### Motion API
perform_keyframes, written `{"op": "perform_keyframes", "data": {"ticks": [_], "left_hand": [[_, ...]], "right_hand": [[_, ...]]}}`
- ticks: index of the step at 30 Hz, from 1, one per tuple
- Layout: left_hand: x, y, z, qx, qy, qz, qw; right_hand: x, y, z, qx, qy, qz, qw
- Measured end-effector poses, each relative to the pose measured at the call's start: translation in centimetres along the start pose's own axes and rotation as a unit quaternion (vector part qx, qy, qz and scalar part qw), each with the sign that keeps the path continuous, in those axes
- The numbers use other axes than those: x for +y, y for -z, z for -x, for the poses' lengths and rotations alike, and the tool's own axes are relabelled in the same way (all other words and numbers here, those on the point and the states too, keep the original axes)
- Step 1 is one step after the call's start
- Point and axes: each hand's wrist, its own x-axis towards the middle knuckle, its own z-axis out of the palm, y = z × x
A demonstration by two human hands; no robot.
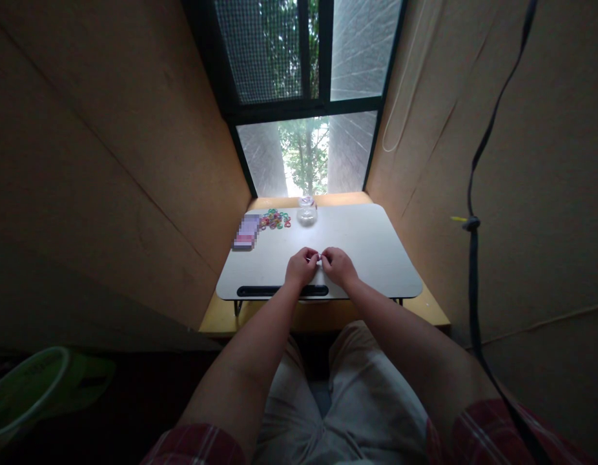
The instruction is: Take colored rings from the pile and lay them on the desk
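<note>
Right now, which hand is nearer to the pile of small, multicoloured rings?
The left hand is nearer, in front of the pile and a little to its right. The right hand is farther to the right.

Open surface on the table [371, 239] extends from the right hand [338, 266] to the right edge and the far right corner. A second open strip lies between the left hand [303, 266] and the coloured rings [274, 220]. At far left, the rings and the phone [246, 232] obstruct low travel. The clear container [307, 212] blocks the far middle; a narrow gap separates it from the rings. The left wall [134, 142] and right wall [434, 161] limit sideways reach
</note>
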Motion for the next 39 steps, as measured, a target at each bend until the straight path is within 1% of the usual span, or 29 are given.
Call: {"op": "perform_keyframes", "data": {"ticks": [7, 13, 18, 25, 29, 33, 36, 39], "left_hand": [[-0.4, -0.3, 0.0, -0.013, -0.013, 0.036, 0.999], [-0.8, -0.4, -0.2, 0.000, -0.031, 0.052, 0.998], [-1.2, -0.6, -0.5, 0.019, -0.050, 0.063, 0.997], [-1.9, -0.9, -0.9, 0.000, -0.037, 0.111, 0.993], [-2.2, -1.0, -0.9, -0.012, -0.046, 0.143, 0.989], [-2.4, -1.1, -0.9, -0.029, -0.036, 0.167, 0.985], [-2.4, -1.1, -0.9, -0.037, -0.036, 0.161, 0.986], [-2.4, -1.1, -1.0, -0.030, -0.045, 0.136, 0.989]], "right_hand": [[0.0, 0.0, 0.0, -0.003, -0.018, 0.000, 1.000], [0.0, -0.1, 0.0, 0.004, -0.020, 0.002, 1.000], [0.2, -0.1, 0.1, 0.012, -0.033, -0.030, 0.999], [0.2, 0.0, 0.2, 0.007, -0.030, -0.052, 0.998], [0.2, 0.2, 0.1, 0.000, -0.024, -0.047, 0.999], [0.2, 0.3, 0.0, -0.008, -0.023, -0.038, 0.999], [0.4, 0.2, -0.1, -0.011, -0.016, -0.037, 0.999], [0.5, 0.1, -0.1, -0.018, -0.011, -0.039, 0.999]]}}
